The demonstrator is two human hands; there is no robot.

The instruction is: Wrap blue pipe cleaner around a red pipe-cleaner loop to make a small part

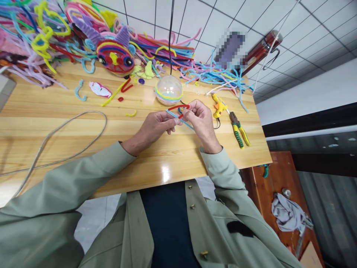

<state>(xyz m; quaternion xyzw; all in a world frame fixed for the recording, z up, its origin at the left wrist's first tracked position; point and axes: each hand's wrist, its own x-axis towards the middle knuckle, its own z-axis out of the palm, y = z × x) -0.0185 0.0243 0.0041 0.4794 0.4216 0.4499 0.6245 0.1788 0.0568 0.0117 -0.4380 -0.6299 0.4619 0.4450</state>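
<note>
Between my hands, above the middle of the wooden table (156, 149), are a red pipe cleaner (178, 107) and a light blue pipe cleaner (173, 114), with the red one bent into a loop. My left hand (158, 128) pinches their left part between thumb and fingers. The right end of the red one is in the closed fingers of my right hand (199, 119). A bit of darker blue shows inside the loop. Just behind my hands sits a clear round ball (169, 89) with yellow, blue and pink strands around its lower half.
Yellow glue gun (219, 106) and pliers (239, 129) lie at the right. A decorated red figure (115, 57) and heaped pipe cleaners (30, 41) line the back. A looped cable (75, 117) crosses the left. A red flask (260, 50) lies at the back right.
</note>
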